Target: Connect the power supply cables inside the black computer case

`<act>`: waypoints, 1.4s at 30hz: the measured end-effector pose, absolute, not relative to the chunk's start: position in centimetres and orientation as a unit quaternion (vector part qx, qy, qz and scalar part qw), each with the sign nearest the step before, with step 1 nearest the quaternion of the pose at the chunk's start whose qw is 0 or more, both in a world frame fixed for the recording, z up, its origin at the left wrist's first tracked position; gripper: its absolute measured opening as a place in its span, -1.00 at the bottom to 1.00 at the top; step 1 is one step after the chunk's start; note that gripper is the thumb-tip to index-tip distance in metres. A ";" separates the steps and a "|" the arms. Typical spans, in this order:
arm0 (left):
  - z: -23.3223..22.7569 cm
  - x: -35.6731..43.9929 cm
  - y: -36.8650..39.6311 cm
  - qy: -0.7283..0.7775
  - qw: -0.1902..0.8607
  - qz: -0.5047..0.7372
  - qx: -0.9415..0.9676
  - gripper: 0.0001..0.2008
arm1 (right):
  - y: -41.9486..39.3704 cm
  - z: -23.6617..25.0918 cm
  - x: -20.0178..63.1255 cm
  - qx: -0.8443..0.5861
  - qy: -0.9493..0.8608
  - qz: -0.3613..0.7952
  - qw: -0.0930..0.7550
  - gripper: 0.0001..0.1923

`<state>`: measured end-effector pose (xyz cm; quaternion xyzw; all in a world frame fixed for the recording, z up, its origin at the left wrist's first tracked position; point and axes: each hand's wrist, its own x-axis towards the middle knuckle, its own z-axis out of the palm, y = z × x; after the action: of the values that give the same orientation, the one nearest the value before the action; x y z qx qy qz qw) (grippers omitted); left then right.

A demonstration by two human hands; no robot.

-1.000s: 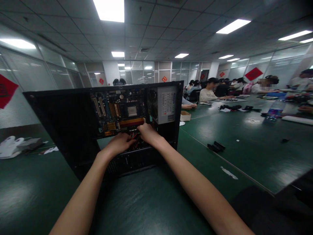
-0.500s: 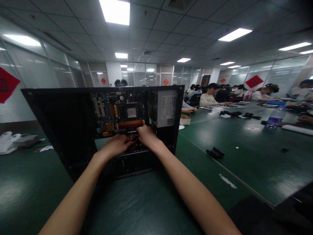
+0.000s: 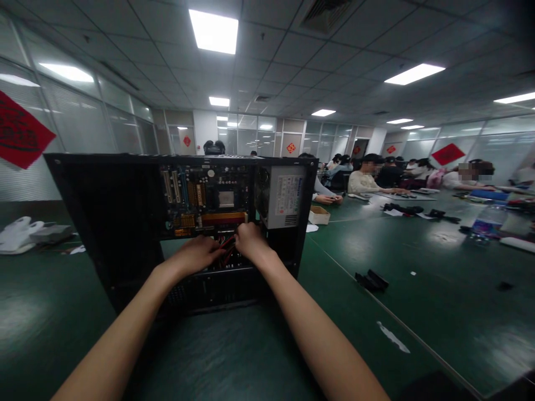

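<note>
A black computer case (image 3: 75,223) stands on its edge in front of me with its open side facing me. Inside it sit a motherboard (image 3: 196,189) with orange and blue slots and a grey power supply (image 3: 285,197) at the upper right. Both my hands reach in below the board. My left hand (image 3: 196,253) has its fingertips closed on thin red and black cables (image 3: 228,249). Beside it, my right hand (image 3: 252,242) is curled over the same cables near the lower edge of the board; its fingertips are partly hidden.
The case stands on a green table (image 3: 334,312). To the right lie a black plastic part (image 3: 371,280), a torn white scrap (image 3: 393,337), a small box (image 3: 319,215) and a clear bottle (image 3: 487,223). White plastic bags (image 3: 19,236) lie at the left. Several people sit farther back.
The view has tilted up and turned slightly left, so the scene sits lower and farther right. Both hands stay at the cables, with the left hand's fingers a little nearer the right hand.
</note>
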<state>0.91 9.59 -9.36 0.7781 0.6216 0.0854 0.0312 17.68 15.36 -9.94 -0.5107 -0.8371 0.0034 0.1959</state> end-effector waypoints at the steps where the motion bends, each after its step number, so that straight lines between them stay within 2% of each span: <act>1: -9.5 0.9 9.7 0.620 0.025 0.087 0.780 -0.61 | 15.3 -9.9 17.7 -0.513 -0.836 0.005 0.195 -0.73; 13: -9.7 0.7 10.4 0.612 -0.021 0.057 0.788 -0.58 | 16.1 -9.8 17.9 -0.539 -0.823 0.001 0.182 -0.72; 24: -10.0 0.7 10.6 0.605 -0.012 0.067 0.793 -0.62 | 14.5 -10.3 18.2 -0.484 -0.852 -0.023 0.196 -0.68; 32: -10.0 0.5 10.4 0.596 0.023 0.080 0.799 -0.60 | 14.2 -10.6 18.6 -0.469 -0.871 0.024 0.148 -0.66; 42: -9.9 0.4 10.4 0.597 0.028 0.088 0.797 -0.61 | 14.0 -10.5 18.4 -0.468 -0.866 0.020 0.174 -0.64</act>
<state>0.42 10.38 -9.88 0.7970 0.5970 0.0878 0.0282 18.43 14.03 -10.51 -0.4684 -0.8659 0.0201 0.1743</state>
